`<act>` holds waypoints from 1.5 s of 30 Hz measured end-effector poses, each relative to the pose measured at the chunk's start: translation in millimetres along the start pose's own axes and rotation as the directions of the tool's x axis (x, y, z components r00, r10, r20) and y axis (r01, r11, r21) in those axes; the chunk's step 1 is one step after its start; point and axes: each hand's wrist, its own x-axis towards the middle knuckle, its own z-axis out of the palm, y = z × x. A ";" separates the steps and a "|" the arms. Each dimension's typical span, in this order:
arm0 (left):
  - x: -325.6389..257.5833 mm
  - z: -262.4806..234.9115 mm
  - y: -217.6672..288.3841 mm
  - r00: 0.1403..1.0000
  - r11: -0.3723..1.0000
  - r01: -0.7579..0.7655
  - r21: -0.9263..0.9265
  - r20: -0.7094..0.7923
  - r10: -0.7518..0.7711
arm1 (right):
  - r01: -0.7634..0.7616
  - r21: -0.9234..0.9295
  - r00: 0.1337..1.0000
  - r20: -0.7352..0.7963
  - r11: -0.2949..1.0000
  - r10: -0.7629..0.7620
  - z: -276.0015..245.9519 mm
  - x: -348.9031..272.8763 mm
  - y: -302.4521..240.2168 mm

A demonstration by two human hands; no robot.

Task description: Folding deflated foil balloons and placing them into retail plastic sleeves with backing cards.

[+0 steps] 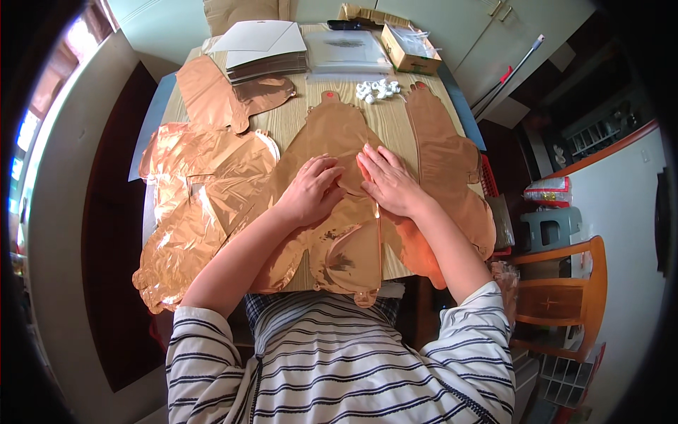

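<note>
Here, both the left hand (pixel 313 189) and the right hand (pixel 388 182) lie flat, fingers spread, pressing a rose-gold foil balloon (pixel 339 134) at the centre of the wooden table (pixel 293 116). Crumpled foil balloons (pixel 194 198) pile at nine o'clock, small white clips (pixel 377 89) and a cardboard box (pixel 409 51) at twelve to one, and a wooden chair (pixel 565 290) at four.

— Where are you working?
— You're in a home, at a wooden table (pixel 296 120). At two o'clock stand pale cupboard doors (pixel 494 35); at four o'clock sit a wooden chair (pixel 565 297) and a grey plastic stool (pixel 551 227); at ten o'clock, a bright window (pixel 28 127).
</note>
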 end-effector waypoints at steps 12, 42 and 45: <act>21.4 10.7 10.8 0.990 0.988 -0.132 0.079 0.059 0.128 | -0.017 -0.016 1.000 0.004 1.000 0.017 -5.1 -1.3 -4.3; 15.2 8.3 8.3 0.968 0.995 -0.003 0.096 0.250 -0.021 | -0.217 0.238 0.765 -0.561 0.947 0.317 -70.7 -163.3 -145.2; 14.7 13.6 -2.4 0.954 0.978 -0.113 0.177 0.293 0.058 | 0.155 0.181 0.899 -0.434 0.971 -0.062 -68.1 -124.2 -164.4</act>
